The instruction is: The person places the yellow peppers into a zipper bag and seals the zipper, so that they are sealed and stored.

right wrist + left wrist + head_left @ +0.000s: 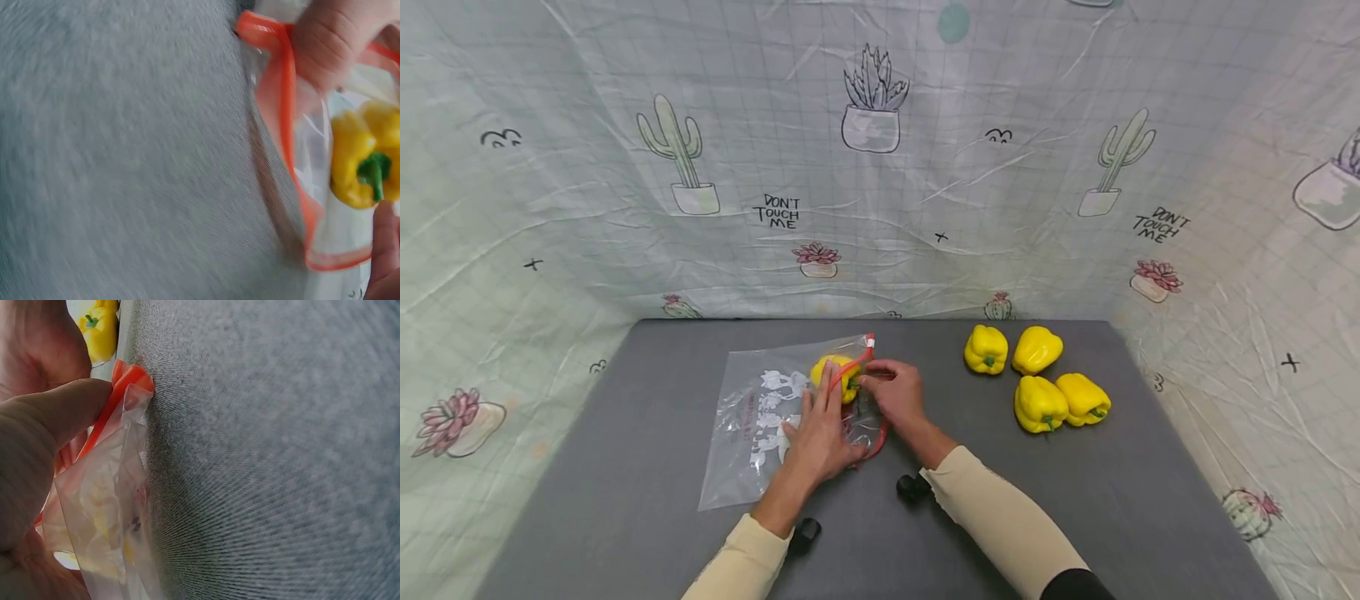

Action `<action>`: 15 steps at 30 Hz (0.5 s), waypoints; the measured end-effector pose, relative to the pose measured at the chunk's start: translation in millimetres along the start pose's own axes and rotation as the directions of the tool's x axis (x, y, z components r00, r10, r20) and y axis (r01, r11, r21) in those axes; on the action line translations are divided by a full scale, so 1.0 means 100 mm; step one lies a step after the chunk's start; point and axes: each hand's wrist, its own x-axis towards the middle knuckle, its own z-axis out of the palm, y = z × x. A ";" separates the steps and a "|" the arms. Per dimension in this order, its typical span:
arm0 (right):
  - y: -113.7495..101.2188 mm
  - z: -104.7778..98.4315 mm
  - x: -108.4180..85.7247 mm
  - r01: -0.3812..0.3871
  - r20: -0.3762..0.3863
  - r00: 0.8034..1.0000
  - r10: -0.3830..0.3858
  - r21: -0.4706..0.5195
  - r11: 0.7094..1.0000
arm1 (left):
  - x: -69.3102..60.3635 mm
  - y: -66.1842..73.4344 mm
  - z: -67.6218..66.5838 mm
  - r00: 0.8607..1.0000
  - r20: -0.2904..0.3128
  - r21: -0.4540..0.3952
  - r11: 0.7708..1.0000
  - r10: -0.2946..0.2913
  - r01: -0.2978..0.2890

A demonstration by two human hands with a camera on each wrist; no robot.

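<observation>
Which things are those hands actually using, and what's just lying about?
In use:
transparent plastic bag with red edging
rounded yellow bell pepper with green stem, at the bag's mouth
left hand
right hand

Apparently just lying about:
four rounded, glossy yellow bell peppers, untouched on the grey table

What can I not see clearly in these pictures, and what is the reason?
Right wrist view: one side of the bagged pepper, cut off by the right edge.
Head view: part of the clear bag, covered by the left hand.
Head view: the reddish lettering on the bag, too small to read.
Left wrist view: the upper yellow pepper, cut by the top edge.
</observation>
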 end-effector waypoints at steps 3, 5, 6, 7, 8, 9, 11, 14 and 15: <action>-0.04 -0.08 0.03 0.039 -0.039 0.998 -0.039 -0.001 0.999 | 0.01 0.00 0.00 1.000 0.004 -0.004 1.000 -0.012 0.012; -0.07 -0.13 0.06 0.059 -0.064 0.996 -0.059 -0.001 0.998 | 0.01 -0.01 0.00 1.000 0.007 -0.006 1.000 -0.017 0.017; -0.08 -0.16 0.08 0.065 -0.073 0.995 -0.065 0.005 0.998 | 0.01 -0.01 0.00 1.000 0.007 -0.009 1.000 -0.016 0.016; -0.09 -0.20 0.09 0.073 -0.082 0.994 -0.072 0.009 0.997 | 0.01 -0.01 0.00 1.000 0.007 -0.013 1.000 -0.013 0.013; -0.10 -0.23 0.11 0.074 -0.093 0.993 -0.073 0.010 0.997 | 0.01 -0.01 0.00 1.000 0.005 -0.015 1.000 -0.009 0.009; -0.10 -0.27 0.13 0.075 -0.103 0.992 -0.074 0.008 0.997 | 0.01 -0.01 0.00 1.000 0.009 -0.019 1.000 -0.010 0.010; -0.10 -0.35 0.17 0.069 -0.127 0.990 -0.067 0.005 0.998 | 0.01 -0.01 0.01 1.000 0.015 -0.025 1.000 -0.010 0.010; -0.10 -0.49 0.22 0.057 -0.168 0.984 -0.055 0.005 0.998 | 0.02 -0.01 0.01 1.000 0.023 -0.032 0.999 -0.012 0.012; -0.10 -0.54 0.23 0.053 -0.184 0.982 -0.052 0.001 0.999 | 0.02 -0.01 0.02 0.999 0.029 -0.034 0.999 -0.016 0.017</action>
